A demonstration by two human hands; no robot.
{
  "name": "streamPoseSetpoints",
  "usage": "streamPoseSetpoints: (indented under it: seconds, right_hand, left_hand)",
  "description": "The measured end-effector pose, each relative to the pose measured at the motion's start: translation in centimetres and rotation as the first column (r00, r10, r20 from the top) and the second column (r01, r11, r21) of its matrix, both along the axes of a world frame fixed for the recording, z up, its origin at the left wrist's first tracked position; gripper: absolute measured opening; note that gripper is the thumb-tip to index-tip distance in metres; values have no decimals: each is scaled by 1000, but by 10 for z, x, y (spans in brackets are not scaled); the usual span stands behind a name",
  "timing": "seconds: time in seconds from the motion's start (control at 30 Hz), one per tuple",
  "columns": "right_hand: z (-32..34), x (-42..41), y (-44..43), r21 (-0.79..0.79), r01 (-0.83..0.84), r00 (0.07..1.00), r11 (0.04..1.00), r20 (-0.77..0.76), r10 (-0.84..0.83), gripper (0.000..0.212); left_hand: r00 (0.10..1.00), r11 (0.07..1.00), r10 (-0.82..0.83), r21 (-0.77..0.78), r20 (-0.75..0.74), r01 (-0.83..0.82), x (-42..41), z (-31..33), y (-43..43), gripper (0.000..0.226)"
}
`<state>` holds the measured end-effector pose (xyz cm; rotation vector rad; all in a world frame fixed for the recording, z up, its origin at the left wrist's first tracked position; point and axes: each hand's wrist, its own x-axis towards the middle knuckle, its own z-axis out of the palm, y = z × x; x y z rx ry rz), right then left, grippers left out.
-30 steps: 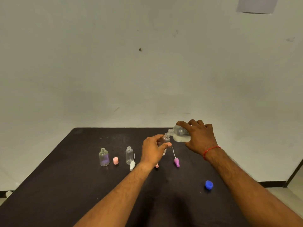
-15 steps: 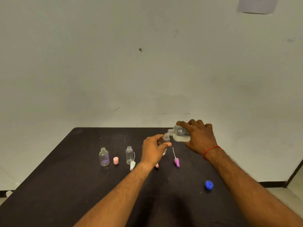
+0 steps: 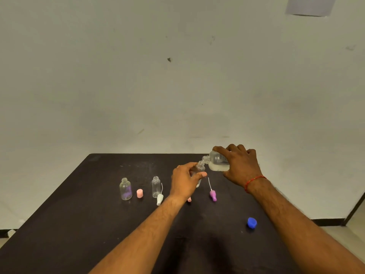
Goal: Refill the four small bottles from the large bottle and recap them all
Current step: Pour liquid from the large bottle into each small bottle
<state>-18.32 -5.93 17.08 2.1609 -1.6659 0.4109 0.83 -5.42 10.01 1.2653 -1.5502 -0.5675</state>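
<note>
My right hand grips the large clear bottle, tipped on its side with its neck against the mouth of a small clear bottle. My left hand holds that small bottle, tilted, above the black table. Two uncapped small bottles stand at the left: one with a purple label and a slimmer one. Loose caps lie nearby: a pink cap, a white sprayer top, a purple sprayer top and a blue cap. A pink piece peeks out under my left wrist.
The table's far edge meets a pale wall. A sheet of paper hangs at the top right of the wall. Floor and a dark door frame show at the right.
</note>
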Motion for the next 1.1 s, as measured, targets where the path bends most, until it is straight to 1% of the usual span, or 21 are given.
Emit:
streamPoseSetpoints:
  seconds: [0.7, 1.1]
  right_hand:
    - [4, 4, 2, 26, 12, 1000, 1000, -17, -11, 78]
    - [4, 4, 2, 8, 11, 1000, 1000, -26, -10, 78]
  left_hand:
    - [1000, 1000, 5, -6, 3, -5, 1, -3, -2, 33]
    - [1000, 1000, -5, -9, 8, 5, 2, -4, -4, 34]
